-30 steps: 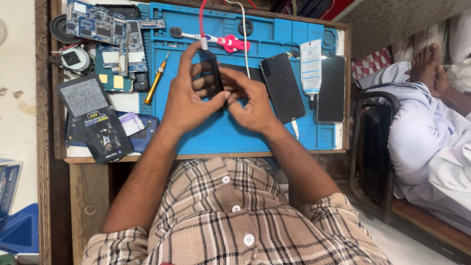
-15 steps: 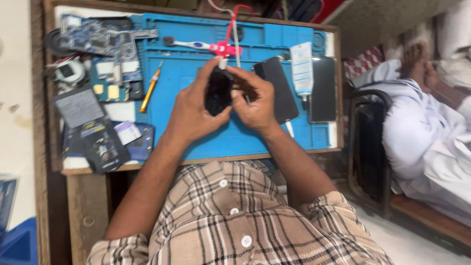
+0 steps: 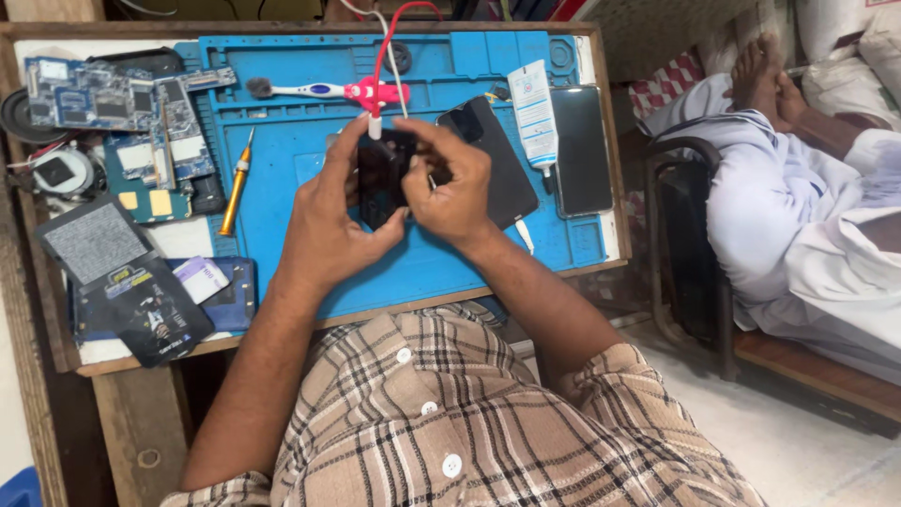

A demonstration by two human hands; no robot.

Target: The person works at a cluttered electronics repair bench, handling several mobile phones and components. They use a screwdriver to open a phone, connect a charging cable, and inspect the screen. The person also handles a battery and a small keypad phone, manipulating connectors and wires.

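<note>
My left hand (image 3: 333, 225) and my right hand (image 3: 450, 188) both grip a small black phone (image 3: 380, 178) above the blue work mat (image 3: 300, 150). A white plug on a red and white cable (image 3: 380, 66) sits in the phone's top end. Fingers of both hands wrap its edges, and the right thumb lies across its upper face. A second black phone (image 3: 502, 169) lies flat just right of my right hand.
A pink-and-white toothbrush (image 3: 319, 91), a yellow screwdriver (image 3: 235, 183), a white glue tube (image 3: 533, 113) and a dark phone (image 3: 582, 150) lie on the mat. Circuit boards (image 3: 113, 103) and packets (image 3: 141, 300) crowd the left. A person in white (image 3: 798, 207) reclines at right.
Both hands have shifted with the black phone toward the mat's far edge. The white cable plug now sits in its top end. The camera view has shifted slightly.
</note>
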